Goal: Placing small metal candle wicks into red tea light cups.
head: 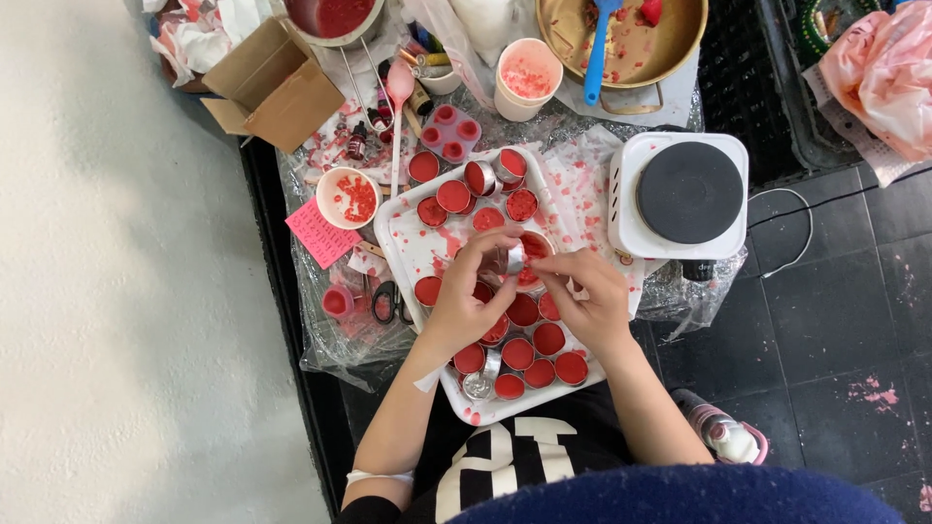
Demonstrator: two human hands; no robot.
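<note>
A white tray [400, 245] holds several small round metal tins filled with red wax [517, 352]. Over its middle, my left hand [466, 291] grips a small silver tin [515, 257] tipped on its side. My right hand [586, 294] is at the same tin from the right, fingertips pinched against its rim. An empty silver tin [478, 385] lies near the tray's front edge. Other filled tins [452, 195] sit at the tray's far end.
A white single hot plate [680, 194] stands right of the tray. Behind are a brass pan with a blue spatula [594, 49], paper cups with red wax [525, 76] [347, 197], a pink spoon [398, 107], a cardboard box [277, 82] and scissors [390, 303]. Dark floor lies right.
</note>
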